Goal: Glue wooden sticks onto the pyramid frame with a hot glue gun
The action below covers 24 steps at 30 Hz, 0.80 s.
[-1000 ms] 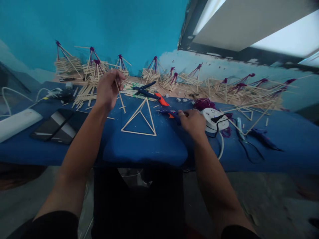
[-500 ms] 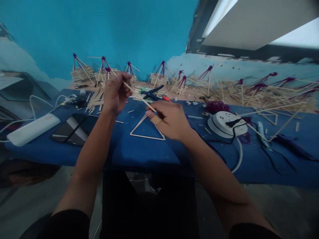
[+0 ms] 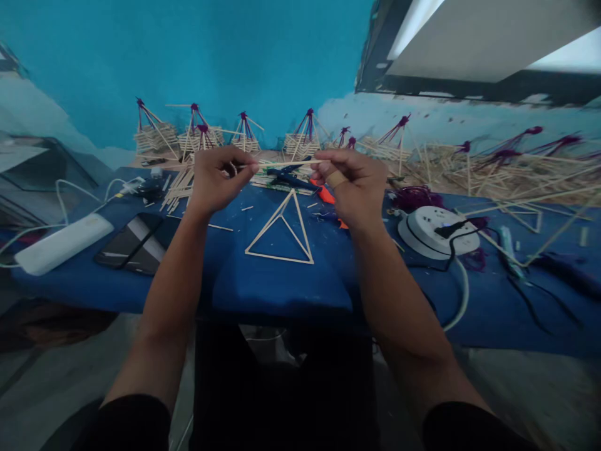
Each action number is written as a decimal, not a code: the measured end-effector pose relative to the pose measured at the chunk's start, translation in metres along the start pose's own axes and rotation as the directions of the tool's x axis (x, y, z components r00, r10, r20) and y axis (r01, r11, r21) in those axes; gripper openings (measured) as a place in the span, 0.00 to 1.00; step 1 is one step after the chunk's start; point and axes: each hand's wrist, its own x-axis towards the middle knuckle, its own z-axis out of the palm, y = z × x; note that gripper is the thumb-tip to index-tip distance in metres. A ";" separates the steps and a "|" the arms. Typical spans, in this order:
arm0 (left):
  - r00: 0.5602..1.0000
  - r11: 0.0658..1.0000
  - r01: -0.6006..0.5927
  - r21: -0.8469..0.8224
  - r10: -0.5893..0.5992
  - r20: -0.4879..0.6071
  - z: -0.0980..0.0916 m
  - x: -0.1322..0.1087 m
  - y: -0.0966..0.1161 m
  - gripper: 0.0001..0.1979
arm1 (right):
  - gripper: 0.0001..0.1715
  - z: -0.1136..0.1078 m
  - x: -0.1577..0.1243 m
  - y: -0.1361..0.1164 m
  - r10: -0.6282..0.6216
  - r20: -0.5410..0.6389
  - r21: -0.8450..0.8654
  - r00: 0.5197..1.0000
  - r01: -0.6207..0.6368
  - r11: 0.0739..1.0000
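Observation:
A thin wooden stick (image 3: 286, 164) stretches nearly level between my two hands above the table. My left hand (image 3: 220, 178) pinches its left end between thumb and fingers. At the other end, my right hand (image 3: 354, 185), with a tan bandage on one finger, is closed on the stick too. Below them a triangular frame of glued sticks (image 3: 279, 257) rests on the blue cloth, with further sticks meeting at a point inside it. Behind the held stick lie dark-handled pliers (image 3: 293, 175). An orange-tipped tool (image 3: 326, 193) is partly hidden by my right hand.
Stick structures with purple tops (image 3: 310, 122) line the wall. Loose sticks (image 3: 178, 191) lie left of centre. A phone (image 3: 134, 243) and white power bank-like block (image 3: 63, 244) sit left. A round white power socket (image 3: 436, 232) with cables and purple thread (image 3: 417, 197) is right.
My right hand has risen away from the triangular frame and moved right. The stick has swung from slanted to nearly level. My left hand has lowered slightly, and the orange tool shows more.

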 end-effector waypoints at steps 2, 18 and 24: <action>0.990 0.966 -0.130 0.224 0.111 0.092 -0.002 -0.002 0.008 0.13 | 0.12 0.002 -0.009 0.004 0.042 0.003 0.042 0.999 -0.042 0.998; 0.862 0.735 -0.486 0.472 0.491 0.122 -0.001 -0.006 -0.011 0.13 | 0.17 0.014 -0.024 0.008 0.024 -0.029 0.021 0.999 -0.024 1.000; 0.786 0.675 -0.592 0.441 0.606 0.127 0.007 -0.006 -0.005 0.18 | 0.15 0.012 -0.025 -0.001 0.069 0.013 -0.019 0.998 -0.069 0.997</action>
